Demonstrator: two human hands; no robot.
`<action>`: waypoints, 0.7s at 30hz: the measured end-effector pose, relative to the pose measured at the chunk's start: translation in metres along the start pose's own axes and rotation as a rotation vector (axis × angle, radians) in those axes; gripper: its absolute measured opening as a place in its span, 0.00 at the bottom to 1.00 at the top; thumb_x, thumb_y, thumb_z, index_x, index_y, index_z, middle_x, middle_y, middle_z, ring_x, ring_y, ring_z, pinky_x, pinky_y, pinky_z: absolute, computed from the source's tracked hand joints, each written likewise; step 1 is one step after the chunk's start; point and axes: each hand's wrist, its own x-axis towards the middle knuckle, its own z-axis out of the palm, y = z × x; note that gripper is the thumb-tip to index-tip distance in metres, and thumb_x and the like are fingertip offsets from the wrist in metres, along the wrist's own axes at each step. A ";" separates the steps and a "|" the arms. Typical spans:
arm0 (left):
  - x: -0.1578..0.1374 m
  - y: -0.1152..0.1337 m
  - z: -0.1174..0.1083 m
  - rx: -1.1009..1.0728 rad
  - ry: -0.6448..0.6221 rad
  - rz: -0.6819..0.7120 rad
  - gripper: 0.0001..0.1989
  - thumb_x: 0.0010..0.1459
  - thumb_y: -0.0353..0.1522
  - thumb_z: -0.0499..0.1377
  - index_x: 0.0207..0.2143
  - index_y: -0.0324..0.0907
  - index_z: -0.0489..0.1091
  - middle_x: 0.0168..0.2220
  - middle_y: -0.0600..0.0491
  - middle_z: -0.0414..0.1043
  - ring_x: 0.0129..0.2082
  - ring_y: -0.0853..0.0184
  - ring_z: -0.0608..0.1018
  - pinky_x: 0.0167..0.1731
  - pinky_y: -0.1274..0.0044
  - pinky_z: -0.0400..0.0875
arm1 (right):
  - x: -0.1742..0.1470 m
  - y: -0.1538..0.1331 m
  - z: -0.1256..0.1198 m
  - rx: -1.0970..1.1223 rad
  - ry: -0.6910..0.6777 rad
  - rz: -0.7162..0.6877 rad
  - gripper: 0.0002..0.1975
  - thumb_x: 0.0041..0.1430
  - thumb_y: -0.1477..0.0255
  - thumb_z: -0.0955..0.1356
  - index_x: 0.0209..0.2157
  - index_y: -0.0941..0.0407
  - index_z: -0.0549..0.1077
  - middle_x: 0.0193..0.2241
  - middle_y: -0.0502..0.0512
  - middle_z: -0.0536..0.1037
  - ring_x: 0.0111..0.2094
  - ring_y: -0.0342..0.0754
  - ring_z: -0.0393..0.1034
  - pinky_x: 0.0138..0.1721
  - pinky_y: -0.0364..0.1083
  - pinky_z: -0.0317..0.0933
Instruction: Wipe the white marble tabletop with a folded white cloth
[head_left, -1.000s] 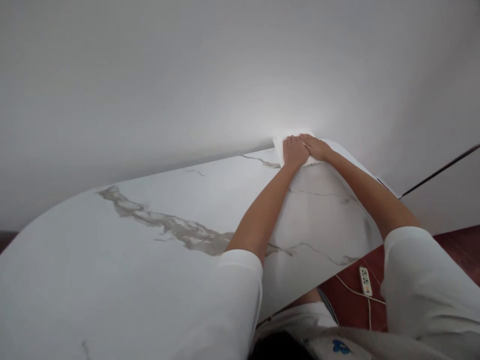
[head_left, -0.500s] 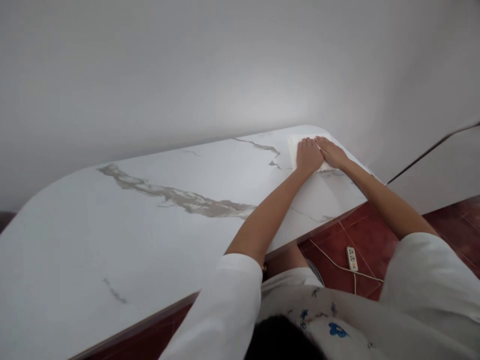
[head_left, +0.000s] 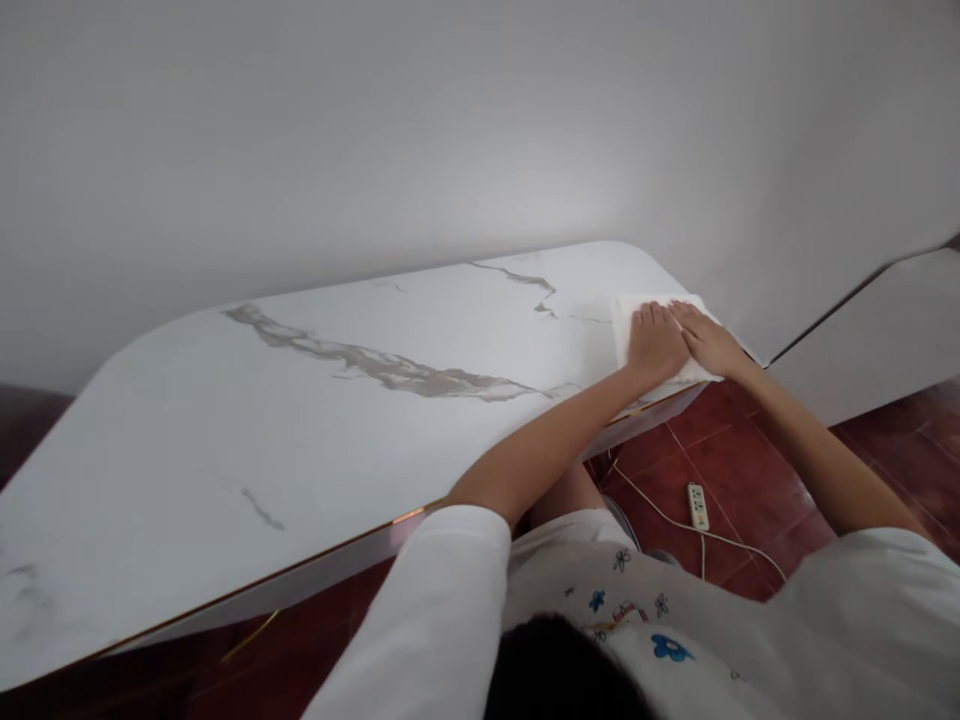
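Faced a white, brown-veined surface [head_left: 337,440] set along a plain grey wall [head_left: 450,130], above red floor tiles [head_left: 731,430] with a power strip [head_left: 698,506]. Pressed a white cloth [head_left: 622,325] flat at its right end, by the near edge, under left hand [head_left: 657,345] and right hand [head_left: 711,342]. Laid the fingers [head_left: 651,316] close together, unpinched. Had the cloth's left side running roughly front to back; could not tell its long axis.

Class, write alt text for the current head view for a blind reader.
A person's left hand and right hand rest on a white cloth at the right end of a marbled tabletop; a power strip lies on the red tiled floor below.
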 end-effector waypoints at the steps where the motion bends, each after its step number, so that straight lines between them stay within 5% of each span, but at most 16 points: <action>1: 0.004 0.004 0.002 -0.005 0.005 0.019 0.25 0.64 0.31 0.44 0.59 0.23 0.58 0.61 0.34 0.59 0.62 0.52 0.60 0.61 0.65 0.51 | -0.002 0.007 -0.001 0.000 0.008 0.014 0.28 0.66 0.64 0.50 0.65 0.53 0.54 0.65 0.52 0.57 0.67 0.52 0.46 0.66 0.58 0.47; 9: 0.068 0.002 0.023 -0.051 0.088 0.078 0.20 0.64 0.31 0.47 0.51 0.26 0.67 0.51 0.36 0.69 0.53 0.54 0.68 0.54 0.68 0.59 | 0.040 0.064 0.004 -0.020 0.034 0.076 0.28 0.65 0.66 0.51 0.63 0.56 0.59 0.64 0.54 0.60 0.65 0.51 0.51 0.65 0.56 0.49; 21: 0.149 -0.073 0.035 -0.030 0.108 0.028 0.18 0.64 0.30 0.47 0.50 0.30 0.69 0.51 0.39 0.70 0.54 0.57 0.69 0.54 0.70 0.59 | 0.160 0.078 0.037 -0.019 0.049 0.173 0.27 0.63 0.69 0.53 0.62 0.55 0.62 0.62 0.54 0.63 0.61 0.53 0.59 0.61 0.55 0.55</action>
